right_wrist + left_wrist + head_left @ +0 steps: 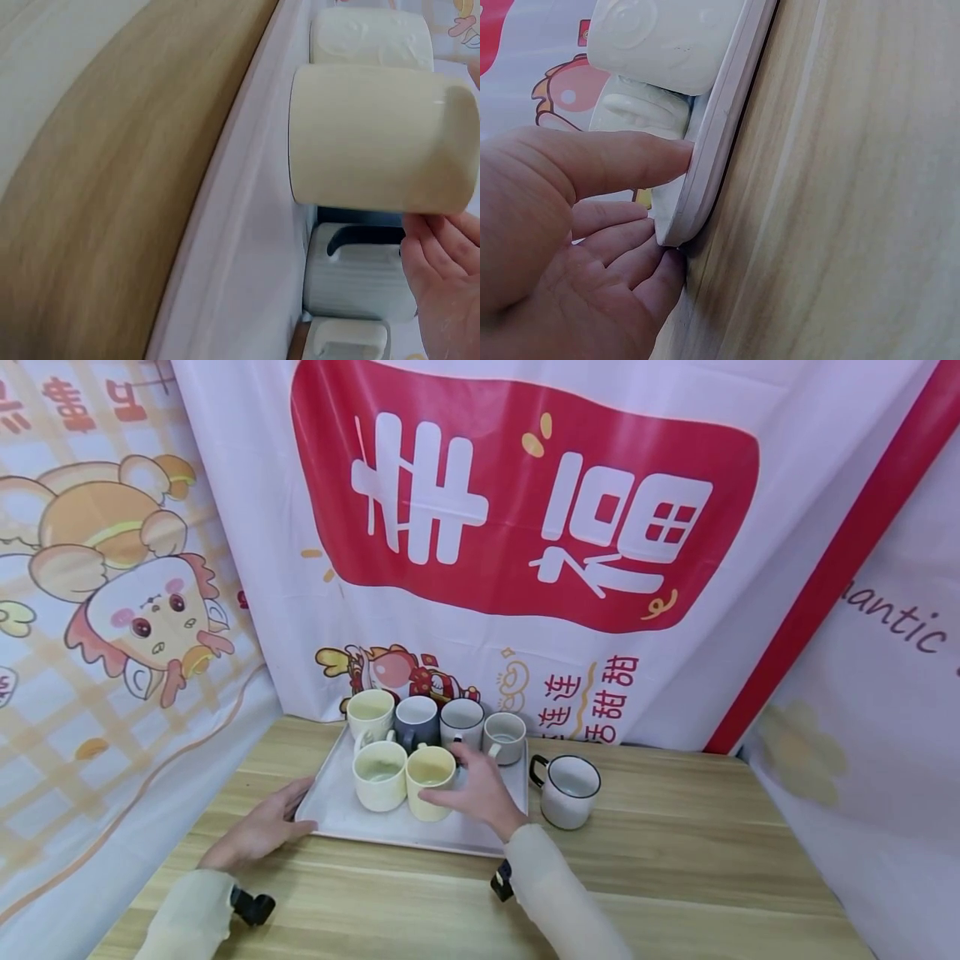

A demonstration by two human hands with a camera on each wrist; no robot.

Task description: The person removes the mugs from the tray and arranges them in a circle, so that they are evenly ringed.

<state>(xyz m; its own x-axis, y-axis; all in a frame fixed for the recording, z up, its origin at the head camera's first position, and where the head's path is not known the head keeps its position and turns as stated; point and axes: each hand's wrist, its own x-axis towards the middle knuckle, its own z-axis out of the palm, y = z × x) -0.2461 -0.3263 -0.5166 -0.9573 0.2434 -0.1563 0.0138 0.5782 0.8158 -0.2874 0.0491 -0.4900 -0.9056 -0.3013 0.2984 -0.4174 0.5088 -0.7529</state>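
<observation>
**Inspected at Frame Centre: Crowded Tray (337, 810), Pale Yellow Mug (429, 797) in Grip**

Across upper frame: printed backdrop (255, 527). Across lower frame: wooden table (675, 877). Left of centre: left hand (262, 827), clamped on tray's near-left corner, thumb on rim. At centre: right hand (480, 789), clamped on pale yellow mug at tray's front; whether lifted or resting, cannot tell. Right of tray, on table: black-rimmed white mug (570, 802). Obstructing at left, just beside pale yellow mug: front cream mug (378, 789). Obstructing behind, left to right: rear cream mug (370, 706), blue-grey mug (417, 718), dark-rimmed grey mug (462, 718), small pale-grey mug (510, 743).
</observation>
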